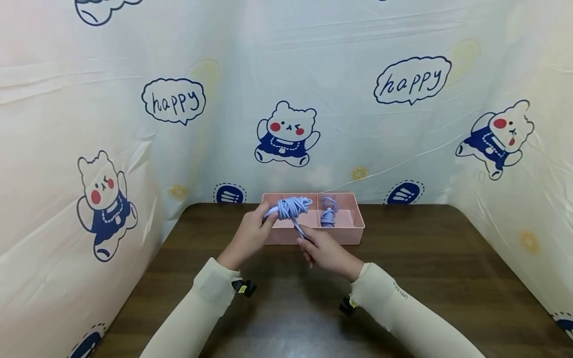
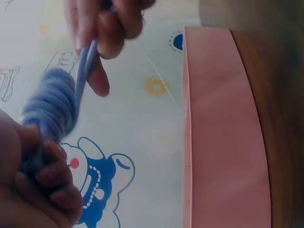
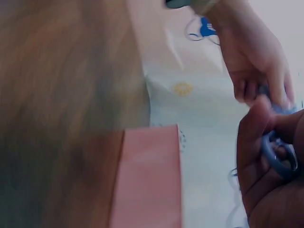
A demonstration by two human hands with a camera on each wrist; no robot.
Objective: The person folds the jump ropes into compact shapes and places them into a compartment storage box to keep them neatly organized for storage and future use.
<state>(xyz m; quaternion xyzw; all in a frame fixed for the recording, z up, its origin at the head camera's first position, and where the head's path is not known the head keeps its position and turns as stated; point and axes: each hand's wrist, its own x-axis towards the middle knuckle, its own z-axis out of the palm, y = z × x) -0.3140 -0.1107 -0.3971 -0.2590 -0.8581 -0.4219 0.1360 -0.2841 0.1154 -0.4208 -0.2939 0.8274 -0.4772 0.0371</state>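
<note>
A light-blue cord (image 1: 293,207), wound into a bundle, is held up in front of the pink box. My left hand (image 1: 254,229) grips one end of the bundle, fingers curled round it. Just below and to the right, my right hand (image 1: 326,248) pinches a strand that leads down from the coils. In the left wrist view the wound cord (image 2: 51,104) shows its tight turns, and the strand runs up to the fingers of the right hand (image 2: 111,28). A loop of cord (image 3: 280,159) lies within the right palm in the right wrist view.
The pink divided box (image 1: 313,236) stands at the table's back edge. Another blue cord bundle (image 1: 328,218) lies in its right part. Behind the brown table (image 1: 416,278) hangs a printed curtain (image 1: 340,99).
</note>
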